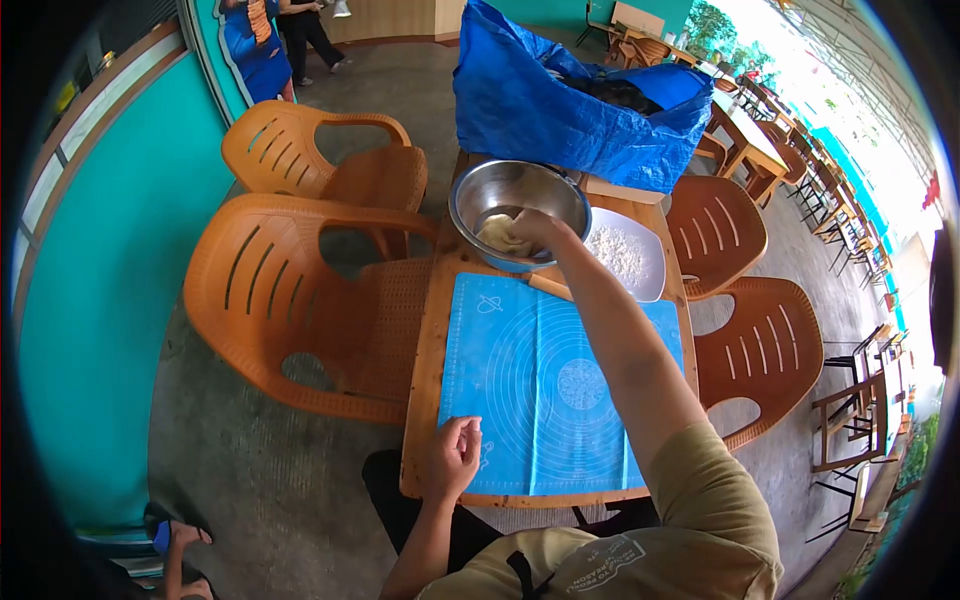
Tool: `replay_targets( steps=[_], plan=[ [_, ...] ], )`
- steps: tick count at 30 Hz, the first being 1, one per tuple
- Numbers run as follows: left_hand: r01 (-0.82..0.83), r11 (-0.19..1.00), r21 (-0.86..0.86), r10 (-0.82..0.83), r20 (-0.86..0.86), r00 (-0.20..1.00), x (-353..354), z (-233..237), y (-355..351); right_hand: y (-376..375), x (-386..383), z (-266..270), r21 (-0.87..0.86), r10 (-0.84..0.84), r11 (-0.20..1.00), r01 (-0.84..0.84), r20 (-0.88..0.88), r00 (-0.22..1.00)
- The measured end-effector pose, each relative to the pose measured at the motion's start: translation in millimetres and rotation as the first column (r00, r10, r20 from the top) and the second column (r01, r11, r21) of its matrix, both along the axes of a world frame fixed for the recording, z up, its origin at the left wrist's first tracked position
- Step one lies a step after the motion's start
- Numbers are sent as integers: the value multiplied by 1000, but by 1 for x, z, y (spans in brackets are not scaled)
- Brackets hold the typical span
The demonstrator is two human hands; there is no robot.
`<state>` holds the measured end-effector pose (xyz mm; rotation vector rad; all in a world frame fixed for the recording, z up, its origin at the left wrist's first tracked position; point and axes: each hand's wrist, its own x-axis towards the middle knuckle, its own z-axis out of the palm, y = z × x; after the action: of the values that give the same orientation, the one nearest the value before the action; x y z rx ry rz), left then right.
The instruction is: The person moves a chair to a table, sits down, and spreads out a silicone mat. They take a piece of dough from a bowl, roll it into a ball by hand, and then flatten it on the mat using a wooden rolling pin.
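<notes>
One risk I see: dough (500, 236) sticking to right hand (536, 229) could drag bowl (482, 188); its grip unclear, left hand (455, 458) loosely open, fingers bent

Right hand (537, 232): its fingertips were hidden where it reached the dough (497, 236) in the bowl (466, 205).
Wooden rod (549, 287): one end was covered by the right forearm (615, 320).
White plate (652, 268): its lower left edge was behind that forearm.
Blue tarp (560, 135): its dark contents, perhaps fabric, were too unclear to name.
Standing person (306, 32): the top edge cut off the head.
Shirt print (612, 562): partly too small to read.
</notes>
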<state>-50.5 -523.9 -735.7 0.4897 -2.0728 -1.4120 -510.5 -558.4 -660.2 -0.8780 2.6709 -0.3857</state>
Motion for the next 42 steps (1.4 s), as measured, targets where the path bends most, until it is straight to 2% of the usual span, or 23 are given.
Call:
replay_targets(
  steps=[2, 3, 5, 9, 11, 14, 19, 21, 24, 26, 27, 29, 30, 32, 33, 34, 36, 40, 42],
  plan=[
    [-3, 1000, 0, 3, 0, 1000, 0, 4, 0, 4, 35, 37, 108, -25, 994, 17, 68, 997],
    [0, 1000, 4, 0, -4, 1000, 0, 6, 1, 1, 35, 32, 105, -16, 994, 9, 69, 997],
    [-5, 1000, 22, 5, -7, 1000, 1, 3, 2, 0, 34, 24, 174, 138, 976, -130, -36, 990],
    [5, 999, 47, -5, 6, 1000, 2, 5, 2, 5, 29, 11, 119, 132, 986, -121, -91, 987],
    [6, 999, 35, -6, 7, 1000, 2, 6, 1, 6, 29, 1, 33, 126, 992, -122, -201, 972],
    [0, 1000, 23, 0, -8, 1000, 1, 4, 2, 6, 27, -11, -24, 101, 994, -111, -250, 963],
    [-18, 1000, 25, 19, -36, 999, 1, 8, 2, 7, 38, -4, -73, 96, 990, -119, -265, 959],
    [14, 1000, 9, -14, 70, 997, 4, 11, 1, 8, 40, 2, -71, 115, 988, -141, -283, 952],
    [13, 1000, 5, -13, 66, 998, 4, 12, 0, 10, 42, 12, -88, 123, 985, -150, -256, 959],
    [9, 1000, 2, -9, 60, 998, 5, 12, 1, 7, 36, 23, 5, 104, 995, -104, -46, 994],
    [6, 1000, -1, -6, 53, 999, 4, 12, 1, 5, 34, 27, 7, 104, 995, -103, -45, 994],
    [7, 1000, -12, -6, 47, 999, 3, 10, -1, 3, 24, 25, -59, -25, 998, 37, 196, 980],
    [10, 1000, -23, -9, 44, 999, 4, 9, 0, -1, 20, 20, -52, -28, 998, 39, 202, 979],
    [7, 1000, -5, -7, 17, 1000, 3, 10, 1, -7, 7, -5, -185, -179, 965, 188, 64, 982],
    [-1, 1000, 3, 1, -21, 1000, 1, 9, 1, -6, 6, -12, -155, -240, 962, 226, -73, 968],
    [3, 1000, 8, -3, -20, 1000, 1, 8, 1, -2, 12, -5, -151, -243, 962, 230, -74, 967],
    [-3, 1000, 10, 3, -22, 1000, 1, 6, 1, 4, 25, 14, -98, -247, 956, 277, 243, 938],
    [-10, 1000, 4, 10, -6, 1000, 0, 8, 1, -5, 8, -2, 6, -243, 968, 251, 282, 928],
    [-7, 1000, 18, 7, -14, 1000, 0, 9, 1, -9, -5, -15, 68, -165, 986, 155, 199, 966]
  ],
)
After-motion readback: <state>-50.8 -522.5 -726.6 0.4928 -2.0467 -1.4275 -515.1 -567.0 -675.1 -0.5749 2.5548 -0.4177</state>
